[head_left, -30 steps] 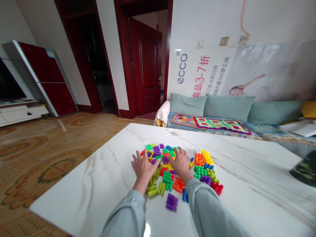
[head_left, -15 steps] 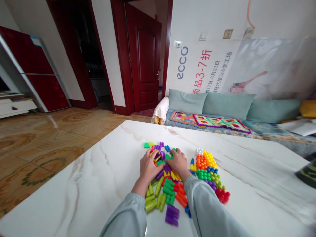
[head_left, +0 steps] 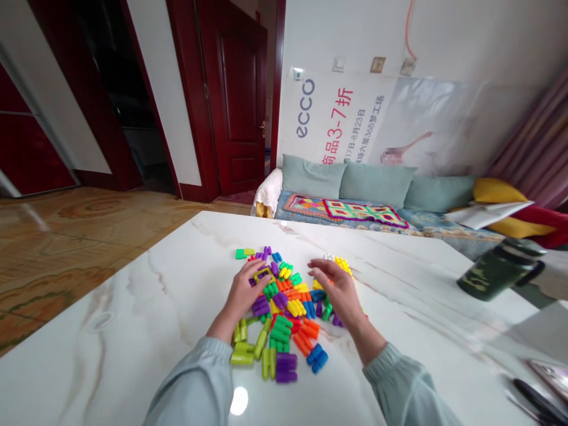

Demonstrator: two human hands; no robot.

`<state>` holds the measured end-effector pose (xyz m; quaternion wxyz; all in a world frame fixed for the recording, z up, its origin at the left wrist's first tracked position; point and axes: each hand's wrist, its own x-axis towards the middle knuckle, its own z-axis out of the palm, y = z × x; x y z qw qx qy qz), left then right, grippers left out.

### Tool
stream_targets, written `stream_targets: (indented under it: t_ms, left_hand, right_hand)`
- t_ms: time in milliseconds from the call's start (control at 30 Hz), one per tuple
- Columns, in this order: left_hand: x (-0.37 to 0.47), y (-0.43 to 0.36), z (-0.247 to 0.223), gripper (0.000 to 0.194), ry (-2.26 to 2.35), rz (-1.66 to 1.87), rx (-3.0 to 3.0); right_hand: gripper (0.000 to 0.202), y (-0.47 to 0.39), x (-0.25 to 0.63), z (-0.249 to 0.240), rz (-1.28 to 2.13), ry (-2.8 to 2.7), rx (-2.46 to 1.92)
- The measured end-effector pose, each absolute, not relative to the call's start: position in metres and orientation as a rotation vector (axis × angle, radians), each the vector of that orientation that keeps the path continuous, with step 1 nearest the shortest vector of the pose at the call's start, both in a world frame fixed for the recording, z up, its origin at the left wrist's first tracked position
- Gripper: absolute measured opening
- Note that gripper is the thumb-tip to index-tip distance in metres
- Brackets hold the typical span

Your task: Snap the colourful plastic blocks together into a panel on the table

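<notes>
My left hand [head_left: 241, 291] is closed around a yellow-olive plastic building block [head_left: 265, 274] with an opening through it, at the left edge of the pile. Over the right side of the pile my right hand [head_left: 341, 291] is open, fingers stretched forward, with nothing seen in it. Between the hands lie loose finger-shaped blocks, among them yellow blocks [head_left: 296, 307] and orange blocks [head_left: 303, 343]. Nearer to me are green blocks [head_left: 280, 332], olive blocks [head_left: 268, 362], a purple block [head_left: 286, 368] and a blue block [head_left: 317, 358]. My right hand partly hides the round-ended pieces behind it, yellow ones [head_left: 344, 265] included.
The blocks lie on a white marble-patterned table [head_left: 146, 319]. A dark green camouflage mug [head_left: 486, 272] is at the right, with a phone [head_left: 550, 377] at the near right edge. Beyond the table is a sofa with pale green cushions [head_left: 377, 182].
The view has turned right, bringing the whole mug and the phone into sight. My right hand has moved right, away from my left hand and the middle of the pile, and its fingers have opened.
</notes>
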<state>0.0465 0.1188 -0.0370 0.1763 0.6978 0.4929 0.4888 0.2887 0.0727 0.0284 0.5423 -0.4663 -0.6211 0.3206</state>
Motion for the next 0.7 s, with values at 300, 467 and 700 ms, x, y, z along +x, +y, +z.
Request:
stream_targets:
  t_ms: [300,467,700]
  left_hand:
    - [0.049,0.013,-0.008,0.092,1.732,0.560,2.170]
    - [0.059,-0.018,-0.032,0.119,1.752,0.346,2.226]
    - [0.056,0.001,-0.056,0.120,1.837,0.480,2.276]
  right_hand:
    - [0.066,0.046,0.400,-0.047,0.454,-1.011,-1.477]
    - [0.080,0.064,0.404,-0.065,0.475,-1.079,-1.528]
    - [0.088,0.128,0.412,-0.056,0.657,-1.357,-1.517]
